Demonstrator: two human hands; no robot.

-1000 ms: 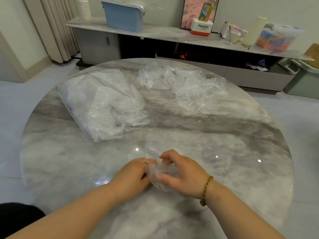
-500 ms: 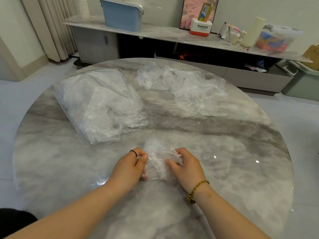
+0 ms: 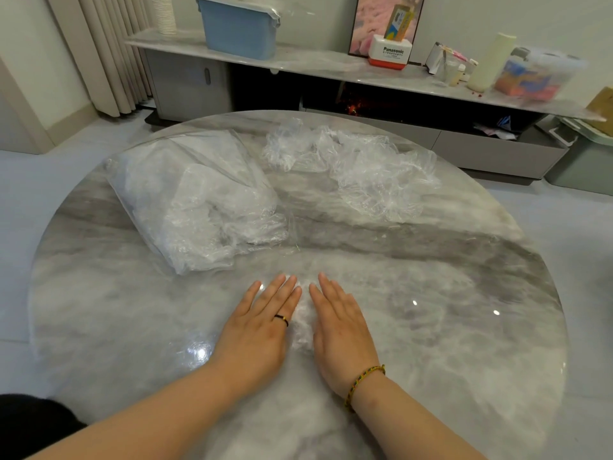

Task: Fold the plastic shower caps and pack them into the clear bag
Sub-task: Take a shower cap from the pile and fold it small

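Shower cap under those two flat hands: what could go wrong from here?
1. The thin, crumpled clear plastic shower cap is pressed down by the flat left hand and right hand. When they lift, it may spring open and lose its fold.
2. The glossy round marble table looks slick, so the cap could slide.
3. The stuffed clear plastic bag looks full. Pushing another cap in might spill some.

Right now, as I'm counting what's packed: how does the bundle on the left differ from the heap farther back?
The clear bag lies nearer, at left; the loose shower caps lie farther right. The clear bag is stuffed and whitish; the loose shower caps are spread, crumpled, more see-through. Both rest on the table.
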